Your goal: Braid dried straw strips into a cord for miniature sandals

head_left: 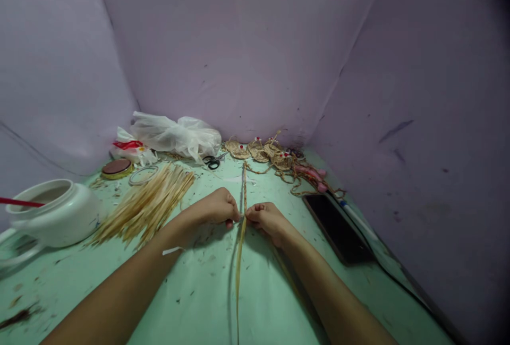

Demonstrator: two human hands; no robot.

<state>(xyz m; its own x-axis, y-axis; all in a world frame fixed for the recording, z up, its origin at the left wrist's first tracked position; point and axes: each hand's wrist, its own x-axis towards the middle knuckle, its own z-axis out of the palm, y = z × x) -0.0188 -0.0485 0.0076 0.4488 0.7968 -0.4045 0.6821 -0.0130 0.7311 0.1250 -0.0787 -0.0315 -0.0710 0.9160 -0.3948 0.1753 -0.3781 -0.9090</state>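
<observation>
A thin braided cord [245, 186] of dried plant fibre runs from the back of the table toward me. Its loose, flat strand [239, 265] hangs down between my forearms. My left hand [221, 208] is closed in a pinch at the left side of the cord's lower end. Across from it, my right hand [266, 218] pinches the same spot between thumb and fingers. The fingertips of both hands nearly meet there. To the left of my left hand lies a bundle of straw-coloured fibre strips [155, 201].
Behind are scissors [213, 161], a plastic bag [179, 135] and several woven pieces with red beads [258, 151]. On the left stand a white pot [59, 217] and a round tin [116, 169]. A phone [338, 228] and a cable [394, 276] lie right. Walls enclose the table.
</observation>
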